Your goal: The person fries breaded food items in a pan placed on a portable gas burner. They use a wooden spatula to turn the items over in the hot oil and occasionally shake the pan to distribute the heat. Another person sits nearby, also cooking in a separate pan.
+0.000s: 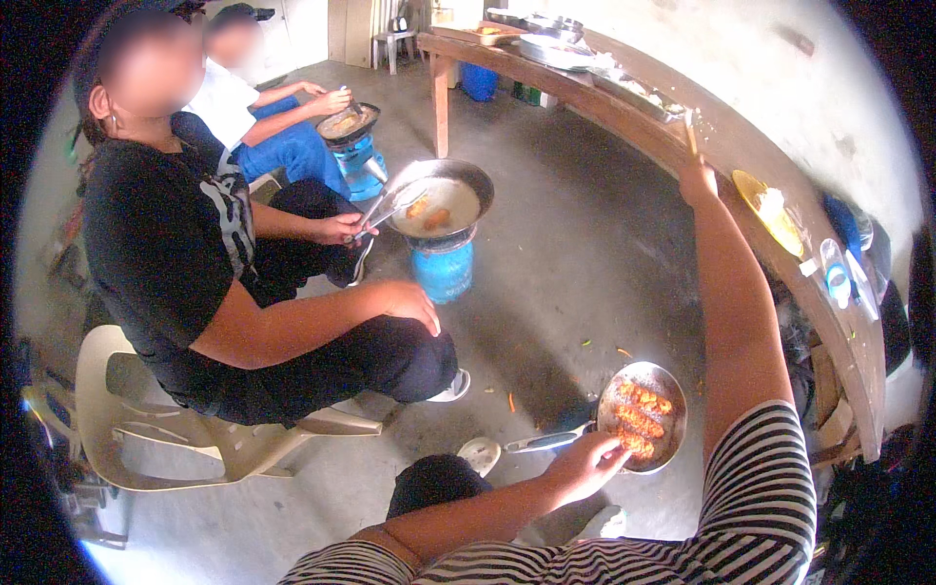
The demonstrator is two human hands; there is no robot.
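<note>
My left hand reaches over the near rim of a frying pan, its fingertips pinched at the nearest of several orange-brown fried pieces. The pan sits low in front of me, its long handle pointing left. My right arm stretches far forward. At the edge of the long wooden table, my right hand is closed around a thin tan stick-like thing, which points up toward a metal tray. What the stick is exactly cannot be made out.
Left of me a person in black sits on a plastic chair, holding tongs in a wok on a blue stove. Behind, another person works at a second pan. A yellow plate lies on the table.
</note>
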